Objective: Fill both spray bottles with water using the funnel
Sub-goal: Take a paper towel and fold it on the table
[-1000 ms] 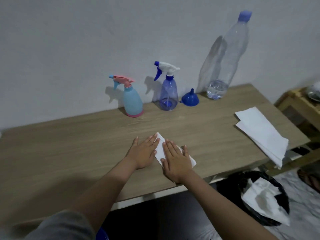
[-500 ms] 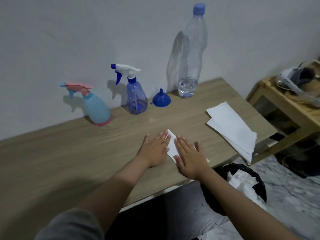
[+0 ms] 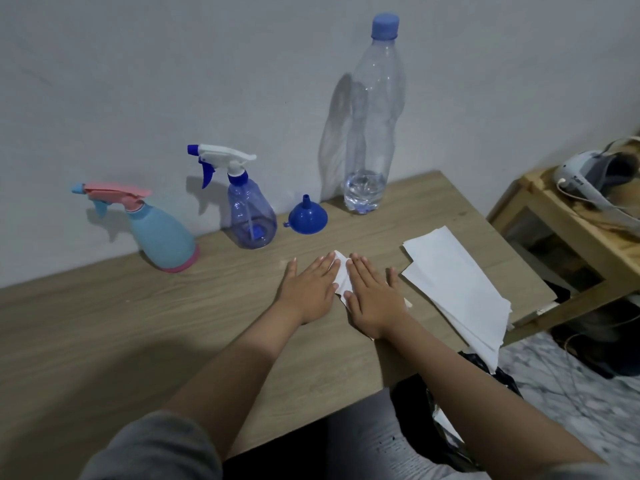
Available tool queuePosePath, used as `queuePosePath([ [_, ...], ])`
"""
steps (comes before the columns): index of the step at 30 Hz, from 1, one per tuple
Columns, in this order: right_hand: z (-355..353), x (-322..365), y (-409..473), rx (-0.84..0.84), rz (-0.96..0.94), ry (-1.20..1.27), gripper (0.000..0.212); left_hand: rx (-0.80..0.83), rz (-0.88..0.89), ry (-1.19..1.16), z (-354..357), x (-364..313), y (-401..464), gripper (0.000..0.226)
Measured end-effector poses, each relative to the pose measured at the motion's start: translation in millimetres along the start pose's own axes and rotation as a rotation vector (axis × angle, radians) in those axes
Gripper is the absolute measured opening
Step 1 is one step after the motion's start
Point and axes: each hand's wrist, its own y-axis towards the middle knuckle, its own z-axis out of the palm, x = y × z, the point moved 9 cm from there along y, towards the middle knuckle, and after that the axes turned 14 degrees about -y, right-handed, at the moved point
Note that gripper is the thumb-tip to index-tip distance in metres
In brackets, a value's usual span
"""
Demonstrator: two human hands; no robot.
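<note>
A light blue spray bottle with a pink trigger head [image 3: 162, 233] stands by the wall at the left. To its right stands a clear blue spray bottle with a white and blue head [image 3: 250, 209]. A small blue funnel [image 3: 307, 218] lies mouth down beside it. A tall clear water bottle with a blue cap [image 3: 374, 126] holds a little water at its base. My left hand [image 3: 310, 289] and my right hand [image 3: 372, 296] lie flat, fingers straight, pressing on a folded white tissue [image 3: 342, 276] on the wooden table [image 3: 104, 317].
A stack of white paper napkins [image 3: 457, 289] lies at the table's right edge. Below it sits a black-lined bin [image 3: 485, 368]. A low wooden side table [image 3: 568, 230] on the right carries a white and grey device with cables.
The view has shifted, so the bottles sit further left and closer. Both hands stay flat on the tissue, a little nearer the spray bottles.
</note>
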Motion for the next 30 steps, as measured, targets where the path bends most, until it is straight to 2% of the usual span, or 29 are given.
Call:
queuePosePath([
  [8,-6,43,29,-0.015,-0.049,-0.006,0.068,-0.080,-0.122,-0.039,-15,37,-14,0.054],
  [14,-5,91,28,-0.014,-0.167,-0.030,0.077,-0.104,-0.223,-0.072,-19,83,-54,0.054],
  [30,11,212,-59,-0.005,-0.270,-0.029,0.074,-0.104,-0.305,-0.105,5,135,-201,0.054],
])
